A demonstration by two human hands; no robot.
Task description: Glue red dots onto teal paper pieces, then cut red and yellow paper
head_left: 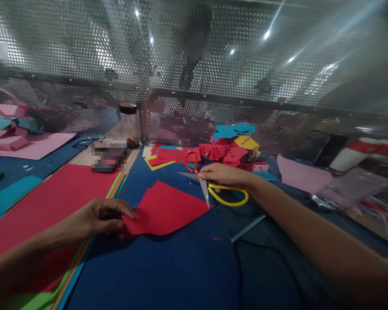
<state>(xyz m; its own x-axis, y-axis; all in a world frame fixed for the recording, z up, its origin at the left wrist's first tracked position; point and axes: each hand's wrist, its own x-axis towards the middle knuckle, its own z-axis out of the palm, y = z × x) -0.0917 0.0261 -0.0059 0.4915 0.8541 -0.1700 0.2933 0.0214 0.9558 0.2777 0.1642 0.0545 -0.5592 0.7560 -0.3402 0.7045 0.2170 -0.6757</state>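
Note:
A sheet of red paper lies over the blue tabletop, its left corner pinched between the thumb and fingers of my left hand. My right hand grips a pair of scissors near the pivot, not through the handles. One handle is yellow and the other orange-red, and the blades are spread apart. One blade tip points down close to the right corner of the red paper. A small red scrap rests on the table just below.
Stacked coloured sheets lie at the left, red on top. Behind are a lidded jar and a pile of dotted paper pieces. A clear stick and black cable lie right. Perforated metal panel closes the back.

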